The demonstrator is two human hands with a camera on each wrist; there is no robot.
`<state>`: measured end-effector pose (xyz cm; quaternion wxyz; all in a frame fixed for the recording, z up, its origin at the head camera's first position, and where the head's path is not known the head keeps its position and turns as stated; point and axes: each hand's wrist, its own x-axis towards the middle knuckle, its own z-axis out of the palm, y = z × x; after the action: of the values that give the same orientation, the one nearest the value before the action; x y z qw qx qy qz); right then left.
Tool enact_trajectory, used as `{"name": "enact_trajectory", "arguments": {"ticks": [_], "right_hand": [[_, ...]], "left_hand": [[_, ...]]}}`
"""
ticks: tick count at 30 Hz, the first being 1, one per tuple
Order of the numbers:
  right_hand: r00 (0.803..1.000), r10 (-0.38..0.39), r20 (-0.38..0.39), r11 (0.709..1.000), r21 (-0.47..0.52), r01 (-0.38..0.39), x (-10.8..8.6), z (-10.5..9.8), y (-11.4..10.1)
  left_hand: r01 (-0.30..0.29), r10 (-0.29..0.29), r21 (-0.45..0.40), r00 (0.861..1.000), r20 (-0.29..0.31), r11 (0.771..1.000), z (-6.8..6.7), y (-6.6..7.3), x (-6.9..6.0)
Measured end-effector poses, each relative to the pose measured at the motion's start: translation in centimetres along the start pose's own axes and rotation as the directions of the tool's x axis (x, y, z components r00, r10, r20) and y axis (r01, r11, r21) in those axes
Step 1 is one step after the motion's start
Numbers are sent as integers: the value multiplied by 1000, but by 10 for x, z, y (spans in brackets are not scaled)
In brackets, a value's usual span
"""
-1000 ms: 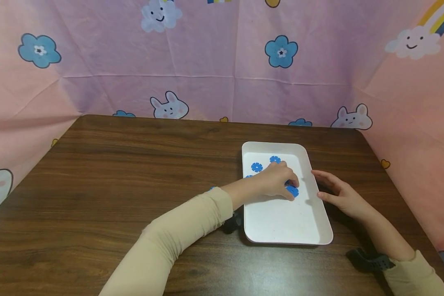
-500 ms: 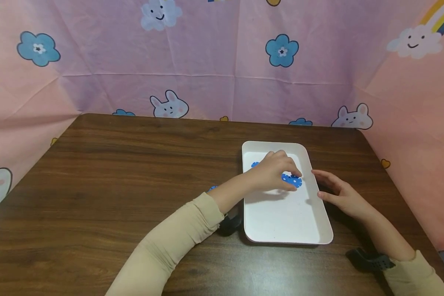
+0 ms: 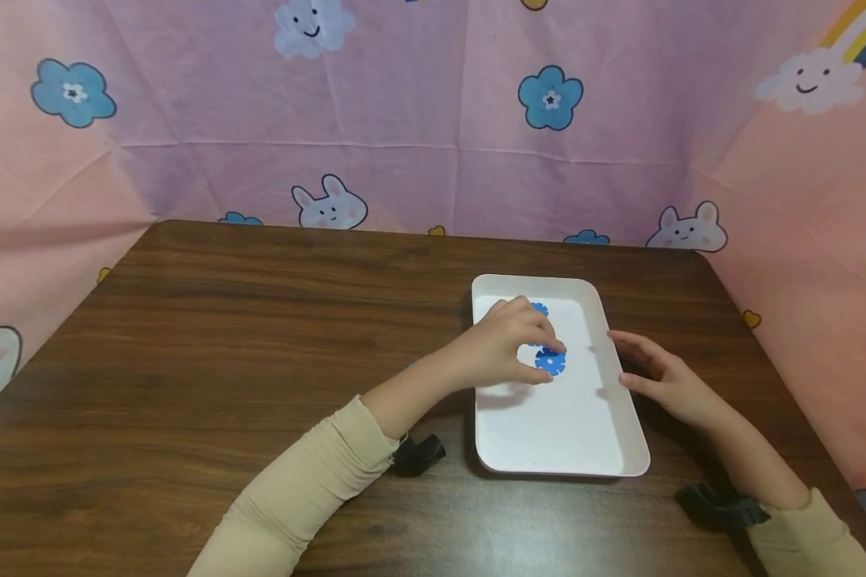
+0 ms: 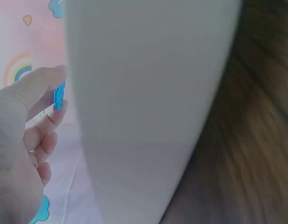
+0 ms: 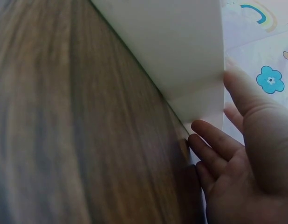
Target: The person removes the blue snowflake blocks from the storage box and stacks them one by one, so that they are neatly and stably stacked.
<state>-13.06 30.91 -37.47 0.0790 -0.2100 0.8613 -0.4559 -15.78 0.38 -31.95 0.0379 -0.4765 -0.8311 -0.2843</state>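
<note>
My left hand is over the white tray, pinching a blue snowflake disc between thumb and fingers. The left wrist view shows the pinched disc edge-on at the fingertips. Another blue disc lies in the far part of the tray, partly behind the left hand. My right hand rests against the tray's right outer wall, fingers loosely extended. From the right wrist, the thumb and fingertips of that hand appear at the tray's side.
A dark wooden table carries the tray on its right half. Patterned pink and purple cloth hangs behind and at both sides. A black wrist strap is on the right arm; the left arm wears another black device.
My left hand first moved slightly away from me, then drew back left with the blue disc. My right hand and the tray have stayed in place.
</note>
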Motion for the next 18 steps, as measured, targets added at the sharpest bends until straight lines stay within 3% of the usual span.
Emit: {"name": "enact_trajectory", "arguments": {"ticks": [9, 18], "right_hand": [[1000, -1, 1, 999, 40, 1, 1, 0, -1], [1000, 12, -3, 999, 30, -12, 0, 0, -2]], "left_hand": [[27, -34, -93, 997, -71, 995, -20, -6, -32], [5, -22, -146, 993, -119, 989, -34, -15, -59]]}}
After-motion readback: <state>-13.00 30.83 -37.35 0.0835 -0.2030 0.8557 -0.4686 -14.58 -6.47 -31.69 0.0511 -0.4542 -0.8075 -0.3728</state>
